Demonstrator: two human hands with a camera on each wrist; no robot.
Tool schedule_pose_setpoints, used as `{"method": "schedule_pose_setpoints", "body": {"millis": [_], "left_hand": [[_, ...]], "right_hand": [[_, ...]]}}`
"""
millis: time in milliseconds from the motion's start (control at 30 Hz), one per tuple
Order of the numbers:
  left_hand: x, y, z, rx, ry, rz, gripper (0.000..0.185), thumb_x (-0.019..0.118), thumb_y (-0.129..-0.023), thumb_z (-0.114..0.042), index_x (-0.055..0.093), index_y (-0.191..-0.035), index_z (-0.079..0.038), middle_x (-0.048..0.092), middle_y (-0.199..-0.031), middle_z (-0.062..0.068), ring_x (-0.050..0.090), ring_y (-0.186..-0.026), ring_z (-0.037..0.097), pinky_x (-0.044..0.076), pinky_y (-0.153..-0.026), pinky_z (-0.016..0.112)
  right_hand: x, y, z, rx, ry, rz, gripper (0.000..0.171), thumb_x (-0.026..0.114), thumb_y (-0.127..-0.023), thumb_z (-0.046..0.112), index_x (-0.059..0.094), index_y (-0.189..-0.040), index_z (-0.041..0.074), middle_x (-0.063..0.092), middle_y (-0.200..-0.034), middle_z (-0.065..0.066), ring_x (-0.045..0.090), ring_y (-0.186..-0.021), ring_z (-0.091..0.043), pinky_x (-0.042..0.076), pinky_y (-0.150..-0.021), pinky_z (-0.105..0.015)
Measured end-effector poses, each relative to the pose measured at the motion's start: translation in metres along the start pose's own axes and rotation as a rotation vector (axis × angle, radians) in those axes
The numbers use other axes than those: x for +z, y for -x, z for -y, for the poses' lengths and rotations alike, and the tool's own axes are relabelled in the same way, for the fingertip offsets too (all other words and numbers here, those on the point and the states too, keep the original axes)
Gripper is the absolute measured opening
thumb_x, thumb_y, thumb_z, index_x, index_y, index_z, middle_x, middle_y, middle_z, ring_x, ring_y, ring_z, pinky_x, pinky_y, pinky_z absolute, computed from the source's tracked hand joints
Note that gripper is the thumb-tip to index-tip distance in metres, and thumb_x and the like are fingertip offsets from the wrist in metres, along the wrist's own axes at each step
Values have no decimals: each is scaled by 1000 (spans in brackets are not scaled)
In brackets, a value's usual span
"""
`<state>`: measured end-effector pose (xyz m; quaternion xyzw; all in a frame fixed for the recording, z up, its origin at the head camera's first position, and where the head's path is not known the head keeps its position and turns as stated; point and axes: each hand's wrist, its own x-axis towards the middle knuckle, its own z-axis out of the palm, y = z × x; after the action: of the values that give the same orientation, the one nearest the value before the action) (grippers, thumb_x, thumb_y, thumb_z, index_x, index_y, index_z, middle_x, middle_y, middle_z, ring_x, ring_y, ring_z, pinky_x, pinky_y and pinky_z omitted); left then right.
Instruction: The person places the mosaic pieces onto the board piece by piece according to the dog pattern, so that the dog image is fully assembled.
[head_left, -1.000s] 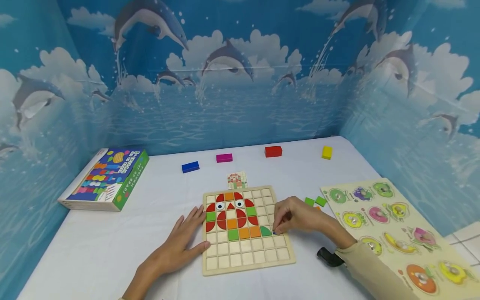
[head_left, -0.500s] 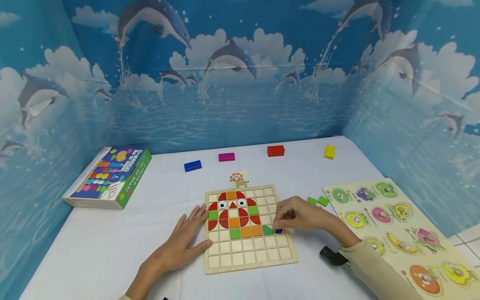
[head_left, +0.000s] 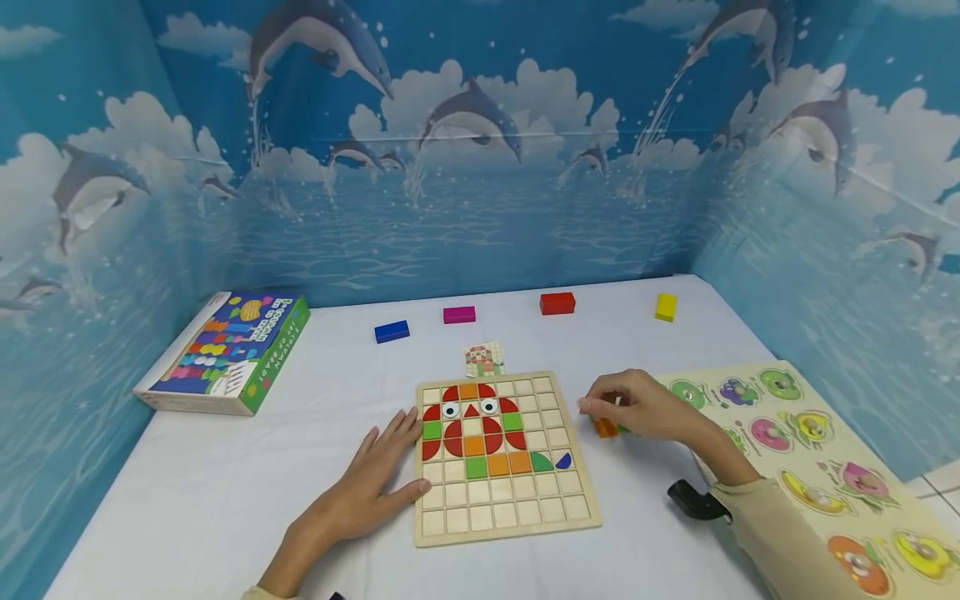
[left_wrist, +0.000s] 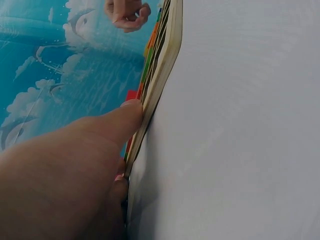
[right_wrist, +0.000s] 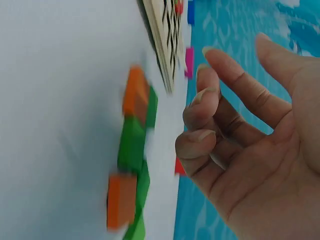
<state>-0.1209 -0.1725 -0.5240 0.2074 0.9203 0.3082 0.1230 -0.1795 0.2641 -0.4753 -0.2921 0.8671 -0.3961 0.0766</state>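
Both hands are bare, with no rings or gloves. The right arm wears a beige long sleeve (head_left: 757,533) at the lower right of the head view, and a black wrist mount (head_left: 693,502) sits just above its cuff.

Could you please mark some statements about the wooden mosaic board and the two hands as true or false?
1. The left hand rests flat against the left edge of the wooden mosaic board. True.
2. The right hand grips the red block at the back. False: the red block lies untouched near the backdrop; the hand hovers over loose orange and green tiles, holding nothing.
3. A blue piece sits on the board just right of the green quarter-round piece. True.
4. The bottom two rows of the board are filled with tiles. False: they hold none.
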Motion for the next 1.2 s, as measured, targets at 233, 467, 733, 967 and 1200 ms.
{"method": "schedule_pose_setpoints", "body": {"millis": [233, 467, 733, 967, 1200], "left_hand": [[0, 0, -2, 0, -6, 3, 88, 65, -106, -51, 22, -173, -13, 8, -182, 1, 0, -169, 22, -2, -136, 54], [-1, 0, -1, 6, -8, 1, 88, 65, -106, -50, 23, -173, -12, 9, -182, 2, 0, -169, 23, -2, -136, 55], [0, -1, 0, 15, 1, -7, 87, 65, -106, -49, 24, -173, -11, 10, -182, 3, 1, -169, 24, -2, -136, 55], [0, 1, -1, 35, 10, -20, 86, 65, -106, -48, 26, -172, -9, 13, -182, 7, 3, -169, 29, -1, -135, 59], [-1, 0, -2, 45, 17, -22, 85, 65, -106, -48, 27, -172, -9, 14, -181, 7, 3, -168, 29, -2, -135, 59]], "right_hand": [[-22, 12, -20, 105, 118, -88, 17, 86, -93, 16, 82, -108, 9, 73, -91, 6, 61, -80, -12, 59, -69, -23], [-27, 16, -39, 146, 112, -99, 32, 91, -86, 6, 79, -116, 1, 71, -96, -3, 59, -81, -16, 55, -68, -21], [-21, 12, -44, 113, 154, -112, 29, 91, -87, 12, 82, -114, 6, 69, -93, 1, 56, -78, -15, 52, -66, -22], [-4, 2, -36, 34, 188, -104, 25, 92, -86, 13, 84, -109, 9, 70, -92, 3, 56, -78, -19, 49, -65, -23], [2, -3, -28, 92, 194, -79, 19, 92, -85, 10, 82, -101, 11, 67, -90, 3, 56, -79, -17, 48, -67, -23]]}}
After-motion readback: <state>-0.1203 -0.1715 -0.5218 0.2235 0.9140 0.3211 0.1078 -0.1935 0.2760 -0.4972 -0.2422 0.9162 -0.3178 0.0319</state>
